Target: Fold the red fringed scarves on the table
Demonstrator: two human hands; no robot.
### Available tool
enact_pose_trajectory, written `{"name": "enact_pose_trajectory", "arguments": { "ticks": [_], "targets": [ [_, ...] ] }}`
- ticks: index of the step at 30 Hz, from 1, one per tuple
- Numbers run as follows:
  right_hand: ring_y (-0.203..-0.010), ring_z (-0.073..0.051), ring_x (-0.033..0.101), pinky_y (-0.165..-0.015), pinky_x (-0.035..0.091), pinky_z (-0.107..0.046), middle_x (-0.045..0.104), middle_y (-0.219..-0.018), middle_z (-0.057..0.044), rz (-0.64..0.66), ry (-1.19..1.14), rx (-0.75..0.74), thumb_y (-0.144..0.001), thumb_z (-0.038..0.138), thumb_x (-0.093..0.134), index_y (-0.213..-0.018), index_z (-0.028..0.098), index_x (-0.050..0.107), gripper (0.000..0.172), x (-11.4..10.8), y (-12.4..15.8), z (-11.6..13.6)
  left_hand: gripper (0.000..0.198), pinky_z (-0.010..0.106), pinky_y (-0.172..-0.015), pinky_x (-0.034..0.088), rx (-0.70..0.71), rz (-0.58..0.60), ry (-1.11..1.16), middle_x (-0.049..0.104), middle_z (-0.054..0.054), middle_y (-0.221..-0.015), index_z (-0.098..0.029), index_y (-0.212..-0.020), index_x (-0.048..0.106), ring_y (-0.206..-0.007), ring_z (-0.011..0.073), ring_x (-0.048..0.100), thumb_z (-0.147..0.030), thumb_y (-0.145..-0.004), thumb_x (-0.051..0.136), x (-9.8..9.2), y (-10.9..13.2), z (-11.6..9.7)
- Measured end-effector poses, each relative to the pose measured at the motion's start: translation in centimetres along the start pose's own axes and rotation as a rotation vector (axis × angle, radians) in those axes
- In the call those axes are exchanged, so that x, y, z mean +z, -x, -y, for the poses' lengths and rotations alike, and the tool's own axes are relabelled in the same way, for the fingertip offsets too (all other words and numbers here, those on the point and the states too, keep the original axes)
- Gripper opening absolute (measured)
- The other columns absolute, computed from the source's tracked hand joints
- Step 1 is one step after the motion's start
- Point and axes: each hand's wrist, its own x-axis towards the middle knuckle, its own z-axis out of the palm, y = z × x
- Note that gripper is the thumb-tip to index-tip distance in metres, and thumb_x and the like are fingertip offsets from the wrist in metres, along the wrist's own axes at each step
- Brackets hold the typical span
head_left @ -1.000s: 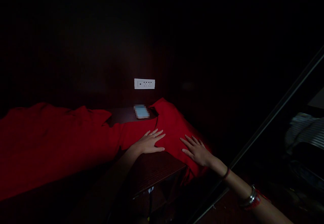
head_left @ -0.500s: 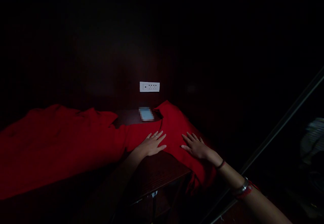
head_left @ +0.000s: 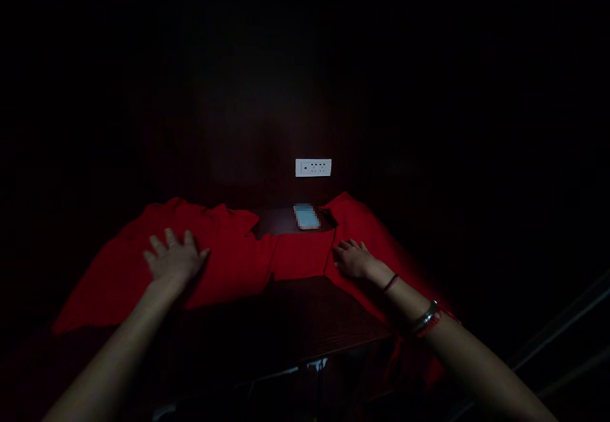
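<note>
Cloth (head_left: 233, 263), bright red, matte and pretty thin-looking, is laid across a dark brown wooden tabletop (head_left: 305, 314), with its right end draped past the corner. Judging by the creases it's light, soft stuff, so it'd probably get rumpled by any drag; it's best gripped by a corner or along an edge. The left hand (head_left: 174, 260) is placed palm-down over the left part, fingers fanned out, nothing grasped. The right hand (head_left: 352, 258) is set by the fold on the right, fingers a bit bent; whether any fabric is pinched can't be told. The flat, phone-like slab (head_left: 306, 217) is pixelated, below a white rectangular wall socket (head_left: 313, 168). The draped end and the space under the tabletop are mostly swallowed by darkness.
</note>
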Motion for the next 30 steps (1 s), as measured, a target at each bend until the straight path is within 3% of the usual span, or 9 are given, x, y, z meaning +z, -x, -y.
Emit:
{"name": "enact_pose_trajectory", "arguments": {
  "ticks": [2, 5, 9, 13, 16, 18, 22, 27, 30],
  "targets": [
    [-0.107, -0.027, 0.039, -0.086, 0.029, -0.043, 0.047, -0.113, -0.013, -0.081, -0.043, -0.128, -0.078, 0.036, 0.039, -0.11, 0.018, 0.048, 0.039, -1.1, -0.9, 2.0, 0.064, 0.052, -0.079, 0.031, -0.104, 0.079, -0.01, 0.029, 0.025, -0.126, -0.01, -0.124, 0.03, -0.111, 0.0432, 0.028, -0.047, -0.073, 0.038, -0.1, 0.2, 2.8],
    [-0.097, -0.021, 0.048, -0.082, 0.034, -0.032, 0.052, -0.105, -0.011, -0.141, -0.179, -0.341, -0.079, 0.034, 0.038, -0.103, 0.016, 0.052, 0.033, -2.3, -2.8, 6.7, 0.047, 0.044, -0.069, 0.039, -0.015, 0.168, 0.008, 0.051, 0.021, -0.105, -0.012, -0.117, 0.039, -0.091, 0.0346, 0.051, -0.033, -0.075, 0.035, -0.1, 0.8, 5.0],
    [-0.096, -0.02, 0.048, -0.08, 0.036, -0.03, 0.052, -0.105, -0.011, -0.228, -0.294, -0.534, -0.078, 0.033, 0.042, -0.106, 0.014, 0.049, 0.034, -2.7, -5.2, 13.7, 0.039, 0.039, -0.064, 0.042, 0.06, 0.047, -0.002, 0.057, 0.017, -0.094, -0.013, -0.107, 0.049, -0.084, 0.0301, 0.054, -0.021, -0.075, 0.028, -0.6, 0.8, 5.9],
    [-0.101, -0.023, 0.044, -0.08, 0.037, -0.035, 0.047, -0.112, -0.014, -0.29, -0.271, -0.58, -0.075, 0.037, 0.045, -0.114, 0.012, 0.041, 0.046, -2.0, -6.6, 18.0, 0.042, 0.046, -0.072, 0.037, 0.029, 0.036, -0.023, 0.053, 0.02, -0.102, -0.012, -0.111, 0.046, -0.089, 0.0328, 0.051, -0.03, -0.075, 0.032, -1.0, 0.0, 6.8],
    [-0.101, -0.025, 0.044, -0.079, 0.037, -0.038, 0.046, -0.112, -0.016, -0.251, -0.252, -0.566, -0.074, 0.039, 0.046, -0.117, 0.011, 0.036, 0.053, -1.0, -7.3, 19.1, 0.053, 0.057, -0.079, 0.027, 0.065, 0.14, -0.057, 0.045, 0.018, -0.116, -0.018, -0.121, 0.035, -0.101, 0.0352, 0.043, -0.036, -0.071, 0.041, -0.4, -0.4, 7.8],
    [-0.099, -0.026, 0.045, -0.079, 0.038, -0.038, 0.047, -0.11, -0.017, -0.211, -0.251, -0.566, -0.073, 0.04, 0.046, -0.118, 0.009, 0.036, 0.055, -0.3, -7.7, 19.2, 0.052, 0.056, -0.083, 0.023, 0.134, 0.158, -0.071, 0.05, 0.014, -0.111, -0.02, -0.122, 0.034, -0.099, 0.031, 0.046, -0.03, -0.071, 0.04, 0.3, -0.4, 8.3],
    [-0.098, -0.025, 0.047, -0.078, 0.039, -0.037, 0.049, -0.108, -0.015, -0.18, -0.307, -0.581, -0.071, 0.036, 0.049, -0.115, 0.011, 0.04, 0.051, 0.3, -8.3, 19.0, 0.04, 0.049, -0.087, 0.022, 0.21, -0.001, -0.122, 0.059, 0.012, -0.094, -0.018, -0.11, 0.048, -0.085, 0.0255, 0.055, -0.02, -0.074, 0.031, 0.0, 0.5, 8.4],
    [-0.106, -0.02, 0.041, -0.087, 0.033, -0.032, 0.044, -0.117, -0.013, -0.306, -0.575, -0.616, -0.072, 0.033, 0.05, -0.119, 0.01, 0.036, 0.054, -1.5, -8.4, 18.0, 0.036, 0.044, -0.09, 0.021, 0.277, -0.195, -0.15, 0.061, 0.012, -0.088, -0.015, -0.103, 0.053, -0.08, 0.0245, 0.057, -0.016, -0.076, 0.03, -4.3, 1.9, 5.0],
    [-0.109, -0.016, 0.038, -0.089, 0.031, -0.029, 0.039, -0.123, -0.009, -0.413, -0.793, -0.679, -0.07, 0.035, 0.053, -0.123, 0.016, 0.029, 0.061, -3.2, -8.5, 17.1, 0.036, 0.036, -0.086, 0.031, 0.356, -0.235, 0.068, 0.06, 0.009, -0.093, -0.016, -0.108, 0.048, -0.087, 0.0229, 0.055, -0.021, -0.074, 0.038, -6.7, 2.2, 1.3]
  ]
}}
